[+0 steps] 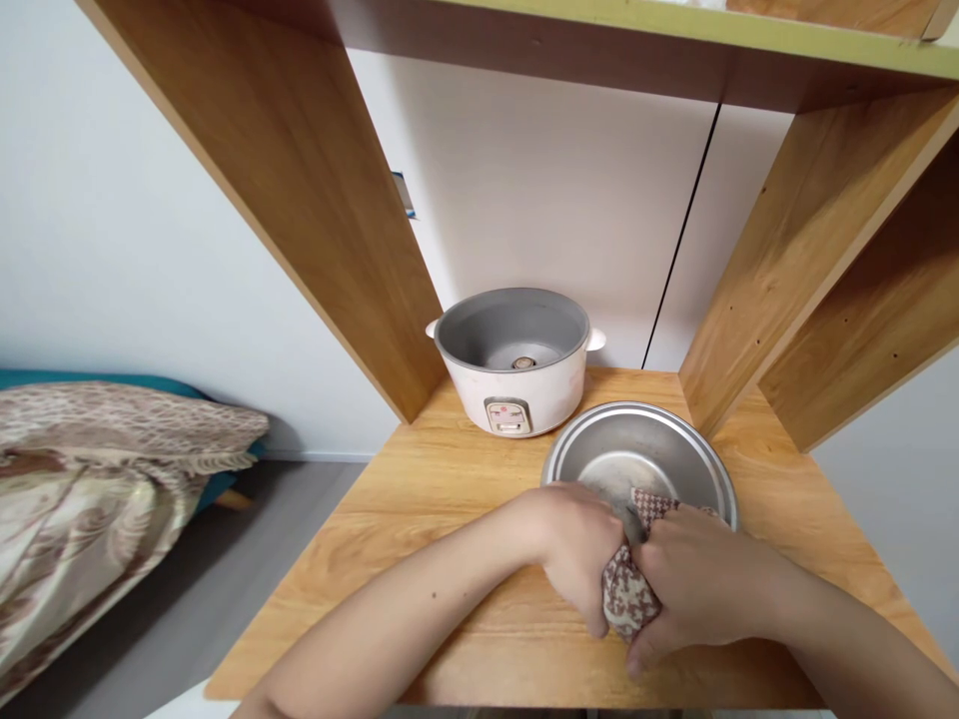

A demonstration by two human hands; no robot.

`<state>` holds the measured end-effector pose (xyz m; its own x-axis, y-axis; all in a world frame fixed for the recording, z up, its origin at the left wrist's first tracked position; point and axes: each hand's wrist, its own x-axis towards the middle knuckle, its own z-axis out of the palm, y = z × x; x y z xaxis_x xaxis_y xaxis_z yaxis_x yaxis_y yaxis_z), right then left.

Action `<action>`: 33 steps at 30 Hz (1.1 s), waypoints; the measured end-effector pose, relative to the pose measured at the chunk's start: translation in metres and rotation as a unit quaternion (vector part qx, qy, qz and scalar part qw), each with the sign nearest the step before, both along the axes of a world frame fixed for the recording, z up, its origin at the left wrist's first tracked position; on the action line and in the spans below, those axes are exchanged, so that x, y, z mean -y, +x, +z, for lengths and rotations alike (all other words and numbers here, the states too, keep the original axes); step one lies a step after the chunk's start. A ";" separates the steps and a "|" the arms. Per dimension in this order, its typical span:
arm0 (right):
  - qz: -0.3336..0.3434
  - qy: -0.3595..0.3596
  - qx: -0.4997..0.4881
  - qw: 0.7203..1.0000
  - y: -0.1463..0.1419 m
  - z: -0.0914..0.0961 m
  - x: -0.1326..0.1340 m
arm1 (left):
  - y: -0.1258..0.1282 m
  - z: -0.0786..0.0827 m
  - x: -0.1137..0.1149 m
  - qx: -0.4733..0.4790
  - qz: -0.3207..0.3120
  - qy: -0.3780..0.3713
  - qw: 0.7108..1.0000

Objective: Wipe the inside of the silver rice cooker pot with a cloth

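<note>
My left hand (582, 547) and my right hand (685, 574) are both closed on a brown-and-white patterned cloth (627, 594), bunched between them. One corner of the cloth shows above my right hand, over the bowl. They are at the near rim of a wide metal bowl (693, 454), which is on the wooden table and looks like a rice cooker's inner pot. Behind it to the left stands a white rice cooker body (490, 391) without a lid, its grey inside and round centre piece visible. My hands hide the bowl's near edge.
The wooden table (360, 559) has upright wooden panels (300, 200) at left and right and a shelf (569, 45) overhead. A white wall (569, 200) with a black cable (681, 240) is behind. To the left, a patterned blanket (90, 499) lies over blue furniture.
</note>
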<state>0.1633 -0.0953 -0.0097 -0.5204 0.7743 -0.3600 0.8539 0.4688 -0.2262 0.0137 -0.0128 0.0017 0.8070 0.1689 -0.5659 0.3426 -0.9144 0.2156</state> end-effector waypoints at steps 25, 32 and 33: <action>-0.028 0.005 0.033 0.999 -0.004 0.003 0.004 | -0.001 -0.002 0.000 0.020 0.012 -0.005 1.000; -0.019 -0.032 0.022 0.999 -0.003 0.005 -0.003 | -0.002 -0.007 -0.001 0.030 0.010 0.009 0.999; -0.016 -0.046 0.018 0.999 -0.002 0.004 -0.005 | -0.002 -0.007 -0.001 0.025 0.007 0.012 1.000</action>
